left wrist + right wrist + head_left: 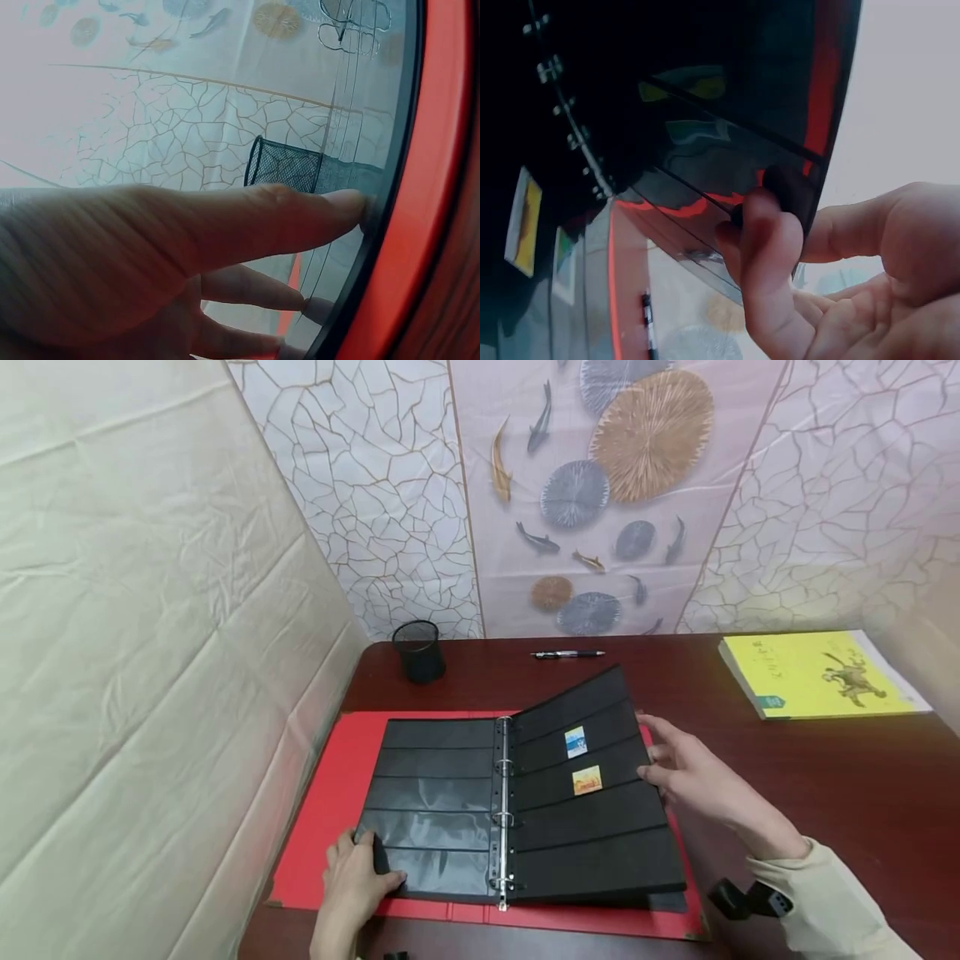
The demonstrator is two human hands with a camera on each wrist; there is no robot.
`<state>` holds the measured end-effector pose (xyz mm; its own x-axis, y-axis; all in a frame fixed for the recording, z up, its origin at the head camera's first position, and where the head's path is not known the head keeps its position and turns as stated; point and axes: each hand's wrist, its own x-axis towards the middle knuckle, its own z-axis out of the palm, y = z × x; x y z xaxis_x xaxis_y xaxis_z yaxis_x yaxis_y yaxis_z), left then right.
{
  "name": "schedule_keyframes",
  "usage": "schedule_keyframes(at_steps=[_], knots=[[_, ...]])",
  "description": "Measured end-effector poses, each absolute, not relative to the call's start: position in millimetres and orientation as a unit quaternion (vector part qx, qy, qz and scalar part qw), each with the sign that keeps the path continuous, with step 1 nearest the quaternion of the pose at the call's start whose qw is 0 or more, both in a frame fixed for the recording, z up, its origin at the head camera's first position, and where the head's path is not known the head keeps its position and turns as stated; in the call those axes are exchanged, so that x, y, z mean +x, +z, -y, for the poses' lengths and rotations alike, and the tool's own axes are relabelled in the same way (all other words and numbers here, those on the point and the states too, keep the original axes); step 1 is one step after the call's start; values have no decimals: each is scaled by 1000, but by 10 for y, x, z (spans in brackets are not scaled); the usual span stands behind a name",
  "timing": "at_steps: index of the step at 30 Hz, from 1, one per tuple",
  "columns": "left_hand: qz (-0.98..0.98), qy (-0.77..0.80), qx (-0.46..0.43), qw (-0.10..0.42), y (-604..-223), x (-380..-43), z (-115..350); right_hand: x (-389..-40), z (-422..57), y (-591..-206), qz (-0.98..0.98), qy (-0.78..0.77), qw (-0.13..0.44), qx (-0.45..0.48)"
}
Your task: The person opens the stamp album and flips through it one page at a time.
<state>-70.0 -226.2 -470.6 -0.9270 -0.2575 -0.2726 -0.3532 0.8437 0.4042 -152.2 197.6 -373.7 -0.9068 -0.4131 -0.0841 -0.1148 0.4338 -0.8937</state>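
A ring-binder stamp album (503,827) with red covers lies spread on the table, its black pocket pages held by metal rings. My right hand (693,772) pinches the outer edge of a right-hand page (592,827), which stands tilted up from the album. Two small stamps sit in that side's pockets, a blue-and-white stamp (576,742) above an orange-yellow stamp (587,780). In the right wrist view, a curled finger (769,244) shows against the raised page. My left hand (352,877) rests at the lower left corner of the left page (435,793), its thumb (300,217) extended over the glossy surface.
Behind the album stand a black mesh pen cup (420,652) on the left and a pen (567,654) lying near the wall. A yellow book (817,672) lies at the back right of the dark red table (810,777). Fabric walls border the left and back.
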Motion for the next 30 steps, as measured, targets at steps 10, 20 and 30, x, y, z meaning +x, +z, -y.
schedule_keyframes(at_steps=[10,20,30], knots=[[-952,241,-159,104,-4682,-725,2239,-1560,-1829,-3505,-820,-532,142,-153],[-947,259,-164,99,-4679,-695,2269,-1592,-1727,-3336,-806,-554,141,-157],[-936,321,-121,84,-4626,-666,2412,-1644,-1538,-3187,-805,-551,145,-168]])
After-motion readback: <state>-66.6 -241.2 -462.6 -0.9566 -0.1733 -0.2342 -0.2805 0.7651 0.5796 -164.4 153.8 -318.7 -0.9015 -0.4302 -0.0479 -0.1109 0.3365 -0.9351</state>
